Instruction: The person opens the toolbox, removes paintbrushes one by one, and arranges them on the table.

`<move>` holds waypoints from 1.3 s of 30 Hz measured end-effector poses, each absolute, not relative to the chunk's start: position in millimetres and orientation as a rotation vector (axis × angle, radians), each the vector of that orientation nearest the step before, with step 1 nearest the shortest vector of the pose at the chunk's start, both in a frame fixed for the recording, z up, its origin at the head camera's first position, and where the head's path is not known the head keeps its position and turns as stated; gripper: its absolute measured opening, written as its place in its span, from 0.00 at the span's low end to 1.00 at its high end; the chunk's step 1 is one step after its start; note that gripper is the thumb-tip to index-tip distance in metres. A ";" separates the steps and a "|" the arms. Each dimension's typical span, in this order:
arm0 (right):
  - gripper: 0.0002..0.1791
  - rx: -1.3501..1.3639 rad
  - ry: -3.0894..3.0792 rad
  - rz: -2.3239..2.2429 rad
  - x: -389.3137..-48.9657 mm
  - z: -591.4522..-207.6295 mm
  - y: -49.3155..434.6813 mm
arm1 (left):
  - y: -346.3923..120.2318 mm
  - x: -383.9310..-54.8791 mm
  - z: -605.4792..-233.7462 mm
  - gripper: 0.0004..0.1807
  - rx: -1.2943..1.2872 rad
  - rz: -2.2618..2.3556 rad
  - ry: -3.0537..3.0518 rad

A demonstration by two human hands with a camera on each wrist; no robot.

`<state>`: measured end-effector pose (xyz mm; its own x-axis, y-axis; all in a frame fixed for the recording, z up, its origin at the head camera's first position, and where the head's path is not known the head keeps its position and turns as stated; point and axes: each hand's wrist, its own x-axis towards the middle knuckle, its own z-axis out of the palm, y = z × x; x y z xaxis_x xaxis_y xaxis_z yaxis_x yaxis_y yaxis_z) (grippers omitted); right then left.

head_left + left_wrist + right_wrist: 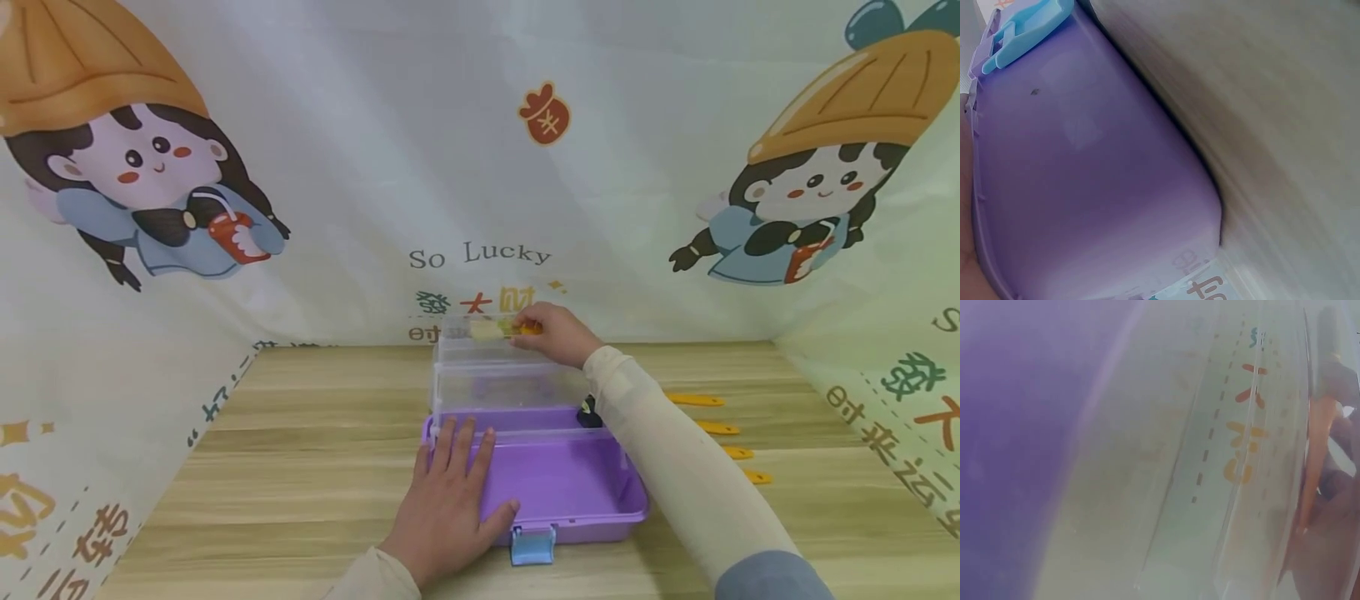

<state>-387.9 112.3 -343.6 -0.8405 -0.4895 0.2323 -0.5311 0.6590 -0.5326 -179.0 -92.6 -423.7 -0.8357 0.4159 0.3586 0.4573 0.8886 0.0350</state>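
Observation:
A purple box (555,479) with a light blue latch (532,546) stands on the table with its clear, stepped trays (510,387) raised at the back. My left hand (450,504) lies over the box's left side, fingers straight and spread. In the left wrist view the box's purple outer wall (1097,156) fills much of the picture. My right hand (558,333) pinches the orange handle of a paintbrush (531,329) at the topmost clear tray, its pale bristle end pointing left. The right wrist view shows the orange handle (1316,456) behind clear plastic, beside the fingers.
Several orange handles (716,427) lie in a row on the wooden table (315,467) to the right, partly hidden by the right forearm. A small dark object (588,412) shows beside that forearm. Printed cloth (360,150) walls in the table behind and at the sides.

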 end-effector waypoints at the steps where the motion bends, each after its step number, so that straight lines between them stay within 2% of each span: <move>1: 0.13 0.863 -2.790 0.937 -387.4 -343.5 112.6 | -92.4 -178.9 -424.0 0.46 -0.648 -0.171 -2.715; 21: 0.16 0.895 -2.629 0.960 -364.3 -312.7 139.2 | -89.0 -180.5 -424.6 0.46 -0.642 -0.152 -2.724; 29: 0.13 0.883 -2.628 0.962 -336.4 -303.2 162.2 | -88.9 -179.3 -425.5 0.46 -0.643 -0.172 -2.718; 39: 0.12 0.847 -2.623 0.911 -301.7 -313.5 195.5 | -91.3 -179.1 -424.7 0.46 -0.635 -0.199 -2.736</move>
